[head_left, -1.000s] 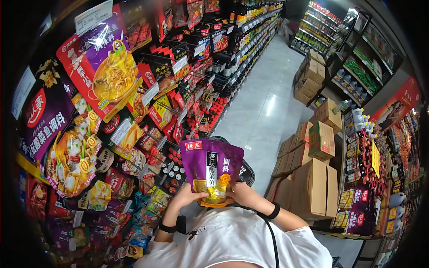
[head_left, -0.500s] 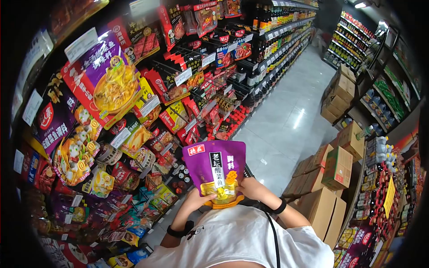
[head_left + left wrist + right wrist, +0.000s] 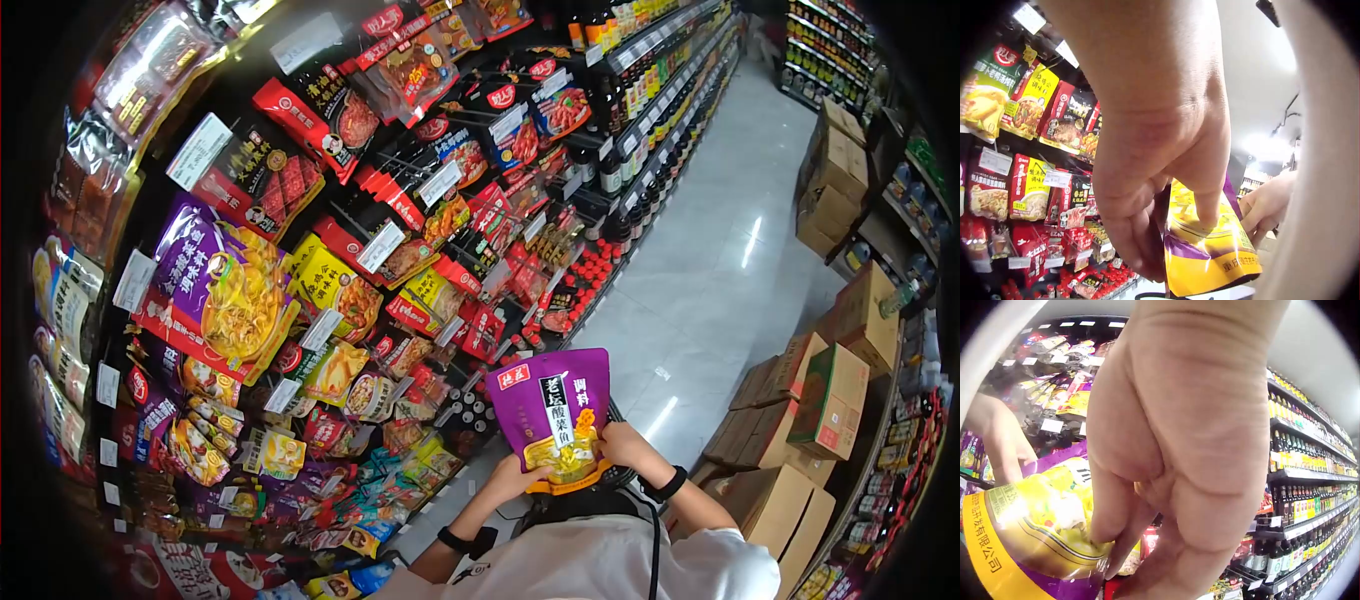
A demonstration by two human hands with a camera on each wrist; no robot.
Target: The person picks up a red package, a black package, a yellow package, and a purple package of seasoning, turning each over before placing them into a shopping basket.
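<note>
A purple pouch (image 3: 535, 410) with a yellow lower part is held upright, its printed front towards the head camera. My left hand (image 3: 515, 478) pinches its lower left edge, thumb on the front. On the lower right edge, my right hand (image 3: 625, 448) grips it the same way. In the left wrist view, the left hand (image 3: 1154, 169) has its thumb on the yellow part of the pouch (image 3: 1204, 250) and fingers curled behind. The right wrist view has the right hand (image 3: 1179, 444) with its thumb on the pouch (image 3: 1047, 519) and fingers behind it.
Hanging packets (image 3: 235, 290) fill the rack on the left. Bottle shelves (image 3: 650, 90) run along the aisle floor (image 3: 690, 260). Cardboard boxes (image 3: 780, 500) stand on the right, beside another bottle display (image 3: 895, 470). A dark basket edge lies behind the pouch.
The head view has turned left, so the rack fills more of it and the pouch appears further right and slightly lower. Both hands keep their hold on the pouch.
</note>
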